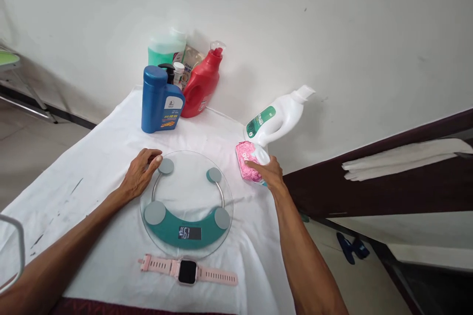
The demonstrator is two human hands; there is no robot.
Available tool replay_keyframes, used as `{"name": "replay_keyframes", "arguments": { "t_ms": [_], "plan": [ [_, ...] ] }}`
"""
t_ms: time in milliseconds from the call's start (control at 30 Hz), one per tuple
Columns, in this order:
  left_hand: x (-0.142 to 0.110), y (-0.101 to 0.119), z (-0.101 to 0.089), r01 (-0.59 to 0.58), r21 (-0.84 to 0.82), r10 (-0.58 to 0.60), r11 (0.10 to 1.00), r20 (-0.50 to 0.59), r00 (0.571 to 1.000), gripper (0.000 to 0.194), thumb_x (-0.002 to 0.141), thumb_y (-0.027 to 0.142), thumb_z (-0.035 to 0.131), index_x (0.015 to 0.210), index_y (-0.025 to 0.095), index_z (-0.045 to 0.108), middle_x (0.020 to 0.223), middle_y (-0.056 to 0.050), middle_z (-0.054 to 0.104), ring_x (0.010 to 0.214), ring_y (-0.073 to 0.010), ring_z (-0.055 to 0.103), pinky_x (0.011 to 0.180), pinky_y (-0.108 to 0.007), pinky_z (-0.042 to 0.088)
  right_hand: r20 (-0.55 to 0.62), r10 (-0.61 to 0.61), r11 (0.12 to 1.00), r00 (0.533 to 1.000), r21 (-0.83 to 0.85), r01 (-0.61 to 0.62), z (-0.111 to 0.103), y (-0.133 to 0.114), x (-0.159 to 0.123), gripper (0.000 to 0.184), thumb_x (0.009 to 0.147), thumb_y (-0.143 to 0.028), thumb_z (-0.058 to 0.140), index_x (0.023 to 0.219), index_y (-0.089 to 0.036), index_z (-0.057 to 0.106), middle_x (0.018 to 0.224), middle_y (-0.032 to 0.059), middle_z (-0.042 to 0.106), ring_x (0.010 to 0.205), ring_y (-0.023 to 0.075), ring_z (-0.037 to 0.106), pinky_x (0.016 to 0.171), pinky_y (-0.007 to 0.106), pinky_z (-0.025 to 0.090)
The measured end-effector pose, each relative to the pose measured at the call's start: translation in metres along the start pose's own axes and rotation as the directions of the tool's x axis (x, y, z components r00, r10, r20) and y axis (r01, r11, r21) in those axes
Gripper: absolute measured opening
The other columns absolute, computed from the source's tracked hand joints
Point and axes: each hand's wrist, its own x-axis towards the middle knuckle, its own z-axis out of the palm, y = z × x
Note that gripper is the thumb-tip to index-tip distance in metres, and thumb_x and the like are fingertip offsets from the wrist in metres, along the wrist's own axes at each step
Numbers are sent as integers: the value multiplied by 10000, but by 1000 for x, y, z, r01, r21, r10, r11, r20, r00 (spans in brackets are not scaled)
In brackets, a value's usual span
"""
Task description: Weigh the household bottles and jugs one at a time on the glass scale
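My right hand (269,172) is closed round a pink pack of wipes (245,156) with a white lid, at the right side of the cloth-covered table. A white detergent bottle (283,115) with a green label stands just behind the pack. My left hand (142,172) is at the upper left rim of a round glass bathroom scale (188,182), its thumb by a grey foot pad and its fingers loosely bent, holding nothing. The scale has a green band and a lit display. In front of it lies a pink-strapped smartwatch (187,271), face up with a dark screen.
At the back stand a blue bottle (153,103), a red detergent bottle (205,81), a green-filled jug (166,49) and smaller containers. A white wall (332,24) rises behind. White cloth (402,157) hangs over a dark ledge at right. Slippers (347,247) lie on the floor.
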Motion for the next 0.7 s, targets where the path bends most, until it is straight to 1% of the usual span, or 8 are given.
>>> {"name": "replay_keyframes", "arguments": {
  "t_ms": [100,233,333,400,467,567,633,700],
  "plan": [
    [0,0,0,-4,-5,4,1000,2,1000,591,1027,704,382,1117,227,719,1178,-122,736,1107,-315,684,981,-442,551,-14,113,982,993,151,-110,-3,4,-6,783,474,-541,982,1099,-172,687,1015,114,761,1020,321,722,791,408,635],
    [-1,1,0,-14,-14,14,1000,-4,1000,562,1038,671,383,1058,224,722,1127,-111,737,1046,-293,687,941,-423,546,41,178,912,983,369,-180,-13,2,-22,692,439,-520,964,975,-186,680,862,55,741,834,266,727,648,385,635],
    [-2,2,0,-18,-33,18,999,3,1000,544,1036,651,398,1065,217,724,1094,-107,731,1018,-281,682,926,-415,549,119,175,851,977,481,-211,-24,-4,-45,676,432,-566,949,938,-206,682,858,54,745,788,252,725,653,389,641],
    [-2,2,0,-21,-36,21,999,14,1000,540,1039,643,400,1073,214,726,1094,-107,727,1019,-276,679,929,-416,552,153,148,820,977,534,-208,-32,-14,-66,713,430,-561,968,989,-210,698,898,44,754,810,240,725,698,375,641],
    [-2,1,0,-23,-30,24,999,20,1000,538,1048,635,395,1079,213,727,1111,-105,726,1043,-273,675,954,-420,547,179,85,821,980,545,-170,-39,-33,-90,752,454,-526,996,1076,-207,719,932,31,757,827,222,716,725,343,624],
    [-2,0,1,-24,-12,25,1000,23,999,539,1063,625,382,1089,212,726,1126,-104,725,1053,-266,672,966,-415,537,281,-90,931,955,365,-20,-43,-74,-127,755,547,-547,998,1177,-230,728,970,26,766,840,221,709,703,315,593],
    [-2,-2,1,-31,-2,31,1000,20,999,535,1070,615,375,1094,211,725,1123,-106,726,1048,-264,671,960,-411,533,395,-213,961,894,249,119,-36,-101,-149,708,579,-590,982,1130,-231,720,954,32,765,833,236,707,693,329,589],
    [-2,-3,2,-44,0,44,999,12,999,535,1075,609,371,1089,207,724,1116,-108,726,1046,-263,670,960,-409,529,464,-312,949,829,193,249,-24,-122,-165,685,600,-639,952,1088,-230,701,954,43,767,843,254,711,706,354,593]
  ]
}}
